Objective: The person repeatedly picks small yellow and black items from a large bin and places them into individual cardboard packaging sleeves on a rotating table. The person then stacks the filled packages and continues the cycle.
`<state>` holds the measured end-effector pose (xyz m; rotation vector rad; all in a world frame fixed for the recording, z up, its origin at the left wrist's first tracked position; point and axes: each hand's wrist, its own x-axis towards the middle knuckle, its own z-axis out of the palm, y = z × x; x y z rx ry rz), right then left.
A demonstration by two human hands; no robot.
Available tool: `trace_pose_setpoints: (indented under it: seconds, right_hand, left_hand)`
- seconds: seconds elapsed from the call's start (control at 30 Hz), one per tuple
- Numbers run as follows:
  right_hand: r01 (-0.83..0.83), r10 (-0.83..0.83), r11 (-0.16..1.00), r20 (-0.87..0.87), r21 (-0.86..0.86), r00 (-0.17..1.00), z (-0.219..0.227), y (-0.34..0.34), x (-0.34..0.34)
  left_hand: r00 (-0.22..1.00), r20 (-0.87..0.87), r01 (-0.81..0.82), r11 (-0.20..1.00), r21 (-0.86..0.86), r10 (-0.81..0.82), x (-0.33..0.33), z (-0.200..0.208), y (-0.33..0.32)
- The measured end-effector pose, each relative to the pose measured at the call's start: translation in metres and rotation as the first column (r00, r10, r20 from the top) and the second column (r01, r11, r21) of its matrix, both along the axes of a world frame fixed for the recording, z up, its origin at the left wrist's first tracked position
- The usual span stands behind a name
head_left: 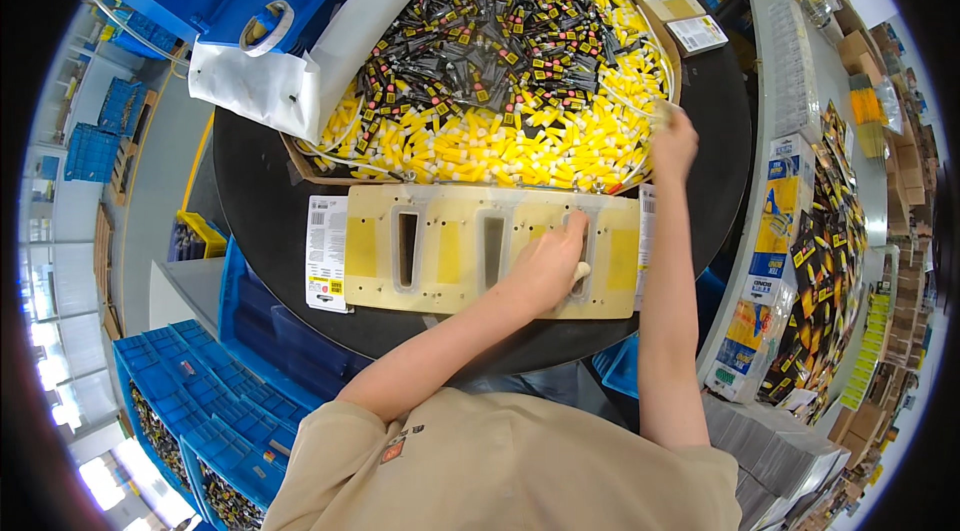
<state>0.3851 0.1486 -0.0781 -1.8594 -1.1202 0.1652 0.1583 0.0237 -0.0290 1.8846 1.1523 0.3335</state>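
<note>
Blue crates [190,363] stand near the black table [258,216]. Left hand [550,268] partly hides the tray [448,251], right hand [672,143] is by tubes [490,153]; both grips unclear.

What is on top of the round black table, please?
On the table are a yellow slotted board, white cards at both ends, and a heap of small black pieces and yellow ones. The heap hides what lies beneath; the left hand partly covers the board.

I note blue crates [205,363] at lower left, a yellow bin [213,239] beyond them. Farther left I log blue baskets [93,152]; far right, brown cardboard boxes [903,201].
</note>
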Motion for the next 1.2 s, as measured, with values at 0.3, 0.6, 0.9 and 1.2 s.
trace_pose_setpoints:
  seconds: [0.3, 0.6, 0.9, 1.2]
  right_hand:
    - [-0.036, 0.123, 0.925, 0.209, -0.378, 0.970, 0.010, 0.062, -0.055]
    - [-0.269, 0.354, 0.934, 0.507, -0.236, 0.786, -0.001, 0.059, -0.052]
    - [-0.530, 0.565, 0.825, 0.253, -0.195, 0.786, 0.085, -0.045, -0.049]
    - [-0.382, 0.601, 0.667, 0.160, -0.640, 0.783, 0.098, -0.129, -0.096]
  left_hand:
    - [0.987, -0.134, -0.093, 0.995, -0.021, 0.089, -0.004, 0.002, 0.004]
    - [0.987, 0.026, -0.160, 0.976, 0.145, 0.158, -0.080, 0.001, 0.007]
    - [0.940, -0.271, -0.182, 0.976, 0.122, 0.209, -0.103, 0.009, 0.013]
    - [0.951, 0.100, -0.285, 0.954, -0.097, 0.294, -0.170, 0.015, 0.006]
